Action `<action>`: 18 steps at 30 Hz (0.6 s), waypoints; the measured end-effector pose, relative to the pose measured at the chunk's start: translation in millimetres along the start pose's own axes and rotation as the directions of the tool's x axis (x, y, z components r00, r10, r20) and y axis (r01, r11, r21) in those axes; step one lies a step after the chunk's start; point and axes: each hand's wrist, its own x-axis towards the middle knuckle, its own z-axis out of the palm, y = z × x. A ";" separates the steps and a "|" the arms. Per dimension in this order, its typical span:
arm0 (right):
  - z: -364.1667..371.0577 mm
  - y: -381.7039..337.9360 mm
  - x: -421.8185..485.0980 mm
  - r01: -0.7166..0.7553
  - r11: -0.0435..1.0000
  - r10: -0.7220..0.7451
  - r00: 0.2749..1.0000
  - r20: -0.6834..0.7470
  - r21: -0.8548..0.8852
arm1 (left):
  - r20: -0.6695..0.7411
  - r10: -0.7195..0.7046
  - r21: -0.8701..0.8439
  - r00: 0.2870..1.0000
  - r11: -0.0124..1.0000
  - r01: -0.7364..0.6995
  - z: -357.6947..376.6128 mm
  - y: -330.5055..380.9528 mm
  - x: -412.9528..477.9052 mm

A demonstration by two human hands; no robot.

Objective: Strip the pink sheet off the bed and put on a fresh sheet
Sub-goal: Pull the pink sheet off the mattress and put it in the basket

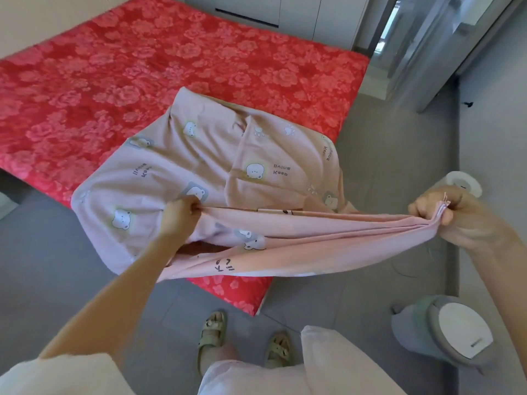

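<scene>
1. A person standing at the near corner of a bed [114, 67] holds a pink sheet [205, 155] stretched taut between both hands.
2. The left hand [178, 213] is closed on the cloth, fingers curled and pinching a fold near the middle of the sheet's near edge.
3. The right hand [445, 216], out to the side over the floor [57, 252], clenches a bunched end of the same edge, with the gathered hem sticking up between thumb and fingers.
4. The sheet, printed with pale bears, paw marks and dark lettering, lies rumpled across the near right part of the bed. Its near edge is lifted off the mattress into a tight band between the two hands.
5. The bed carries a red cover with a pink flower pattern, bare over most of its surface. One red corner shows below the raised sheet.
6. Two feet in pale green sandals [212, 329] stand on the grey tiled floor just short of that corner, below light trousers [328, 366].
7. A grey bin [413, 329] with a white lid sits on the floor to the person's right.
8. Pale cupboards [299, 12] line the far side of the bed, and a glazed door [427, 38] stands at the upper right.
</scene>
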 end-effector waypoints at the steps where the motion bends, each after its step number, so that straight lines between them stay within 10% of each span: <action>1: -5.4 0.8 -1.9 -0.002 1.000 0.003 0.999 -0.040 0.004 | -0.100 0.037 -0.010 0.994 0.999 -0.039 -19.9 3.4 11.2; 7: -47.5 29.2 -11.7 0.071 0.965 0.047 0.900 -0.434 0.253 | -0.071 0.355 0.015 0.932 0.935 -0.355 -41.3 -8.6 0.5; 18: -59.0 35.1 -21.2 0.276 0.895 -0.065 0.857 -0.511 0.350 | 0.109 0.551 -0.062 0.827 0.834 -0.548 81.0 -8.7 23.9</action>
